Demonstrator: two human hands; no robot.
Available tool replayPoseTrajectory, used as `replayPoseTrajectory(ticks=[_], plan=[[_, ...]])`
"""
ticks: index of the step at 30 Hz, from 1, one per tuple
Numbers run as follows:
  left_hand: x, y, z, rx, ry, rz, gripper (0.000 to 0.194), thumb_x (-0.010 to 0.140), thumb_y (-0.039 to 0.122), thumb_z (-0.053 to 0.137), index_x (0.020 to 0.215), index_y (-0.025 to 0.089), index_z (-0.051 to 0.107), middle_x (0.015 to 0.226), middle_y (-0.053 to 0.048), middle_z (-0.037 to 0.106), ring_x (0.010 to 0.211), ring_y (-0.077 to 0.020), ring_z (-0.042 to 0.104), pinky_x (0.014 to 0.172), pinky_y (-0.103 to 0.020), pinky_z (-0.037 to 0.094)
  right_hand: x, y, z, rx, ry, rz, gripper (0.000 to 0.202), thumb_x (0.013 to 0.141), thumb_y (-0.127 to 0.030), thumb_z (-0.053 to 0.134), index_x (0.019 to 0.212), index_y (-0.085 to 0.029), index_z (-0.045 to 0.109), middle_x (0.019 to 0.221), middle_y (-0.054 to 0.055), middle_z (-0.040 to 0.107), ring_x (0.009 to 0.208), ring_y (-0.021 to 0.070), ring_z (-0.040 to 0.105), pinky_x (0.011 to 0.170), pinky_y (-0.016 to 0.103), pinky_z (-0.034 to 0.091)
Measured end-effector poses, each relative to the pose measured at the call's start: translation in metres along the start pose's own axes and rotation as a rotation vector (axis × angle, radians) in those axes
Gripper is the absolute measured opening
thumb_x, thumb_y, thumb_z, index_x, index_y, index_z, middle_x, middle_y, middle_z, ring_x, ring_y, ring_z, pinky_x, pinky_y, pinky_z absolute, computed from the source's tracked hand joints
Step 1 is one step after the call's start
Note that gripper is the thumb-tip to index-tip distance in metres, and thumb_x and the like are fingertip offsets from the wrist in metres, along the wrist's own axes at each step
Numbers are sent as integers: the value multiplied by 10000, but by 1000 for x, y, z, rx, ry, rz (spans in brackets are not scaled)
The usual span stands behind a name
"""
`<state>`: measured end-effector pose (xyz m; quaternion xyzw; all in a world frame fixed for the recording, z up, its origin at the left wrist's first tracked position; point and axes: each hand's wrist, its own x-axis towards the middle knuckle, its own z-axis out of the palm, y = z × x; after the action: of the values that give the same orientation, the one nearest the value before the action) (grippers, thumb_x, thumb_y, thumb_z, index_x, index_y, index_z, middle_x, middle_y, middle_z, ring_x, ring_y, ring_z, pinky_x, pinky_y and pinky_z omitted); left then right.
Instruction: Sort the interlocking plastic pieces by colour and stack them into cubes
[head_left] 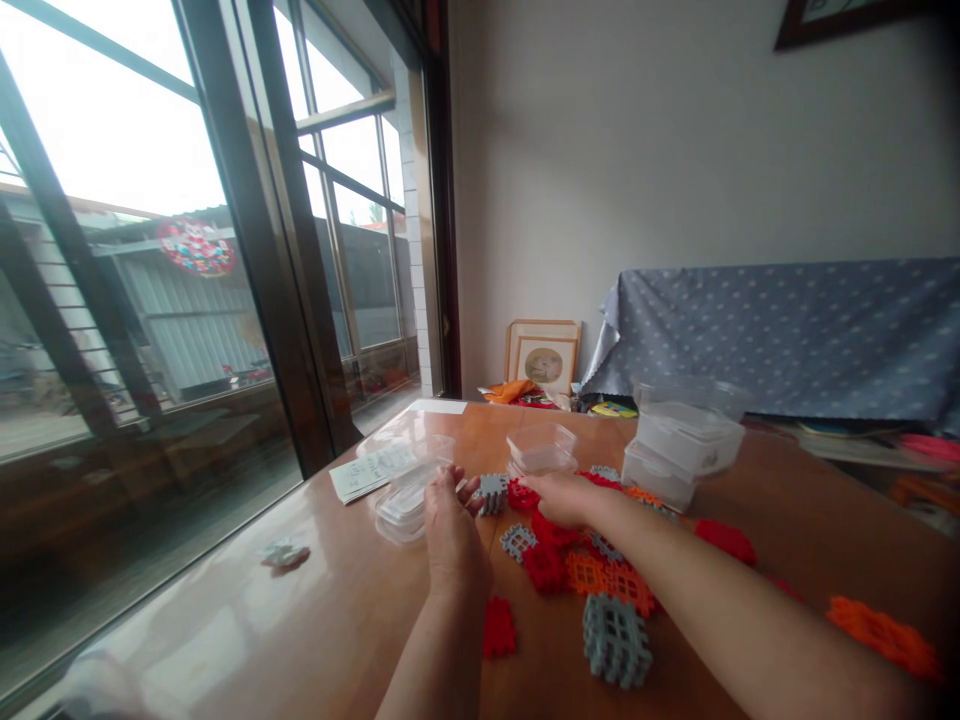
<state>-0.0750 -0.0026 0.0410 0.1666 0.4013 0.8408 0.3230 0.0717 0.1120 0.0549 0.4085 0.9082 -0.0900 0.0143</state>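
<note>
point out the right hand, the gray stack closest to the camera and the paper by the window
right hand (564, 500): head view, back of the hand
gray stack (616, 640): head view, front face
paper (369, 474): head view, upper surface

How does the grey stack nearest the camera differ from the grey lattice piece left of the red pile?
The grey stack is several layers thick; the grey lattice piece looks far thinner. The stack shows its layered side as well as its top, while the lattice piece shows mostly its open face. The stack sits in front of the orange pieces; the lattice piece lies beside the red ones. Both have notched edges and openings.
</note>
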Motion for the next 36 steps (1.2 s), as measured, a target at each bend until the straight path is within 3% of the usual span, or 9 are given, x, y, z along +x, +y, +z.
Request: replayPoseTrajectory(ticks=[3,8,14,17,20,23,29,32,36], plan=[[-1,-2,0,21,-15,-5,418,889,562,595,1093,198,617,1150,-93,637,893,-170,675,711,-273,499,6,0,5,4,-17,2,590,784,-172,619,1361,-295,595,1343,91,666,1185,262,637,999,357,448],[-3,-5,1,60,-57,-14,444,886,576,594,1119,198,614,1169,-95,642,877,-164,673,682,-260,492,3,5,10,-17,-57,6,474,782,-157,600,1229,-286,687,1246,89,717,1122,278,668,920,353,474],[-12,-5,4,93,-130,-38,484,878,609,585,1106,183,615,1164,-107,655,877,-174,675,680,-268,492,-22,13,4,-57,-49,52,302,796,-161,559,1007,-256,754,1071,79,766,988,266,700,802,321,474],[-14,-3,6,77,-138,-46,482,877,607,580,1103,183,621,1155,-106,658,873,-174,674,683,-273,489,-43,11,-4,-77,0,82,304,823,-173,515,1000,-246,751,1059,97,763,994,286,694,790,339,467],[-12,1,6,53,-120,-21,469,877,590,580,1099,179,626,1146,-106,656,847,-166,675,674,-268,475,-66,-3,-12,-76,23,39,332,851,-213,495,1055,-290,745,1097,80,760,1020,294,687,808,354,460],[-9,4,4,49,-95,19,474,887,598,557,1089,175,625,1144,-110,659,835,-166,676,671,-268,466,-89,-32,-16,-70,7,-71,341,853,-240,517,1075,-351,751,1125,42,762,1048,283,684,815,339,461],[-5,5,0,79,-89,61,491,891,614,539,1100,177,620,1137,-111,660,851,-180,683,679,-282,472,-117,-99,-10,-233,-224,-314,372,847,-206,565,1137,-347,750,985,89,794,919,320,730,716,367,501],[-4,4,0,93,-98,58,492,889,612,541,1103,176,620,1144,-111,662,850,-178,683,682,-284,471,-116,-113,-4,-297,-274,-300,336,828,-192,612,1102,-314,763,953,107,794,879,323,732,731,391,508],[-7,5,1,129,-104,61,487,879,605,553,1096,175,624,1140,-110,667,851,-177,681,691,-290,469,-108,-103,-5,-290,-199,-128,196,744,-133,690,864,-246,796,918,128,792,918,331,719,830,419,485]])
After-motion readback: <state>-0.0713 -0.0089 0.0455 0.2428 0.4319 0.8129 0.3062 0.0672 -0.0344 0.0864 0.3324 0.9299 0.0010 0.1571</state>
